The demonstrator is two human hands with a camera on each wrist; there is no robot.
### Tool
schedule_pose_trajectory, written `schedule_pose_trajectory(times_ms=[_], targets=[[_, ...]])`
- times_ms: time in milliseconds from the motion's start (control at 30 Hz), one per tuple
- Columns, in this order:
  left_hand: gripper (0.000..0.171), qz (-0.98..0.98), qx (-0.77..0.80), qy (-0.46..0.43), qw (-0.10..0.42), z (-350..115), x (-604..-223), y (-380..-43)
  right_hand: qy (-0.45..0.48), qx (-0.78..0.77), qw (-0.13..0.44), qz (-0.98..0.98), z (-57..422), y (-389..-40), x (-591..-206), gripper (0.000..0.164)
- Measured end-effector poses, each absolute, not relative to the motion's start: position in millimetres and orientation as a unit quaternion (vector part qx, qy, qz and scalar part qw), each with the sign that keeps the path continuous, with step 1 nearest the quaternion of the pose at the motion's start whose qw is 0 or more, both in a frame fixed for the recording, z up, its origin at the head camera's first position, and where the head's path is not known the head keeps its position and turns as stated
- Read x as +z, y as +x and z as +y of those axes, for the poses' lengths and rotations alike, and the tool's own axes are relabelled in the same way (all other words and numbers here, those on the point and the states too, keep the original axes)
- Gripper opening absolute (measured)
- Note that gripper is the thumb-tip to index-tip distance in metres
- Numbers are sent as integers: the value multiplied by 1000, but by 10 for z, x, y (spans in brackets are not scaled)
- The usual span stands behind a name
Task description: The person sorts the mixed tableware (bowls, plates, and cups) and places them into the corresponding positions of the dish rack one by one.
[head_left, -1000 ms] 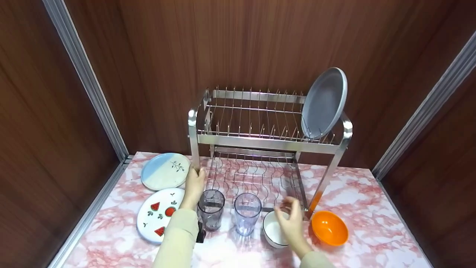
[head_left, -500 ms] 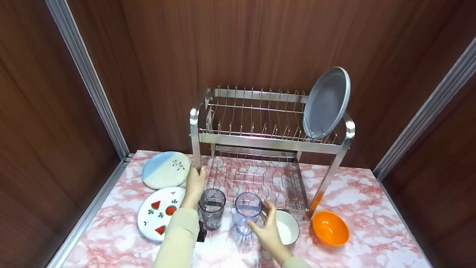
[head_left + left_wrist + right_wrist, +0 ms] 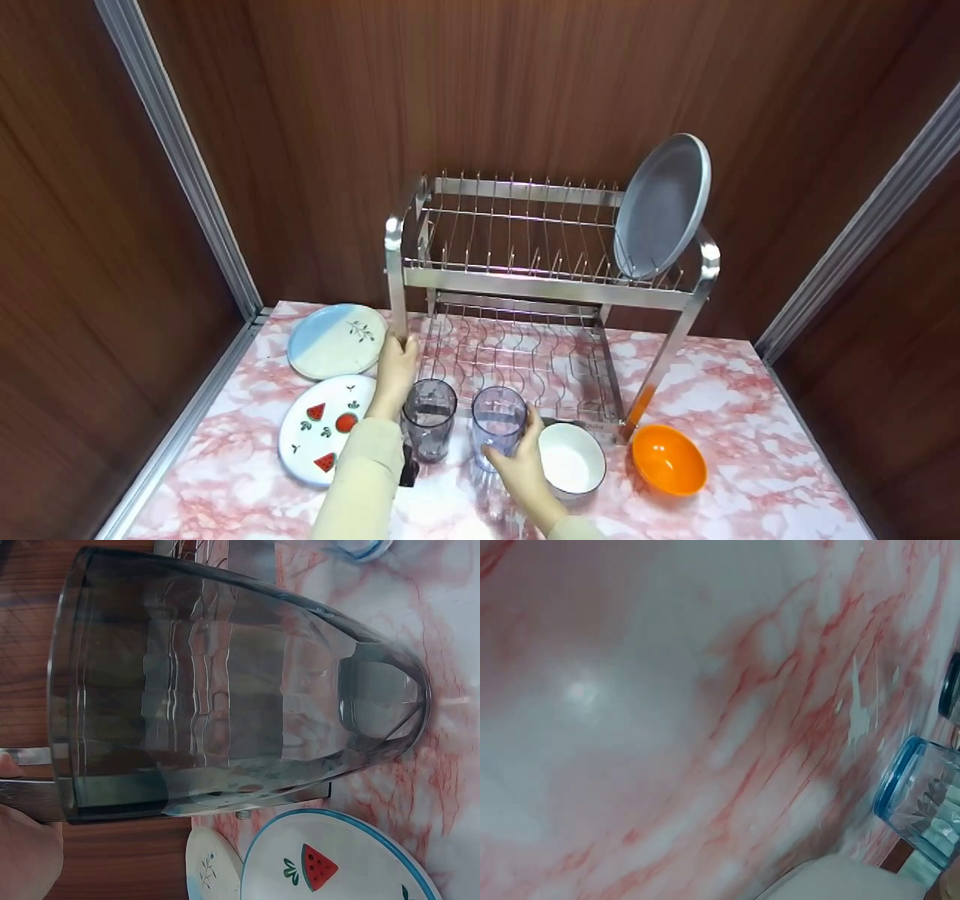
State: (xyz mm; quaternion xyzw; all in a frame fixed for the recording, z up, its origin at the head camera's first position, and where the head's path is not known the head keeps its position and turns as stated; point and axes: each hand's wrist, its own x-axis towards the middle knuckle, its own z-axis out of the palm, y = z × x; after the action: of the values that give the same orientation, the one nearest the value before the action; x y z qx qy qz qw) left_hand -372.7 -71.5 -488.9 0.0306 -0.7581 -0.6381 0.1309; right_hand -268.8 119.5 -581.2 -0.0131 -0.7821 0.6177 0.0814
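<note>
In the head view we see the lilac-tinted tumbler (image 3: 499,411) just left of the right hand (image 3: 526,466), which is by far the nearer one; thumb in front, fingers behind, it grips the tumbler's right side. The long axis runs nearly upright, mouth up; we cannot tell whether the base touches the marbled tabletop (image 3: 217,480). The left hand (image 3: 395,371) holds the dish rack's (image 3: 544,287) front left post, with the smoke-grey tumbler (image 3: 430,420) between it and the lilac one.

In the left wrist view we find the smoke-grey tumbler filling the middle, the left hand beyond its rim.

In the right wrist view we catch the lilac-tinted tumbler's base at the right edge, the grip itself mostly out of frame.
</note>
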Motion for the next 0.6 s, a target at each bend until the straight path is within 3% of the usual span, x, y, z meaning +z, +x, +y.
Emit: schedule_pose_trajectory(times_ms=[100, 433, 600], targets=[[18, -757, -640, 31, 130, -714, -4904, -3732, -19, 614, 83, -785, 1157, -2696, -5857, 99], [15, -768, -624, 40, 140, -717, -4908, -3747, -10, 557, 169, -813, 1082, -2696, -6153, 97], [15, -761, -633, 40, 139, -704, -4900, -3745, -22, 551, 165, -818, 1070, -2676, -6296, 94]])
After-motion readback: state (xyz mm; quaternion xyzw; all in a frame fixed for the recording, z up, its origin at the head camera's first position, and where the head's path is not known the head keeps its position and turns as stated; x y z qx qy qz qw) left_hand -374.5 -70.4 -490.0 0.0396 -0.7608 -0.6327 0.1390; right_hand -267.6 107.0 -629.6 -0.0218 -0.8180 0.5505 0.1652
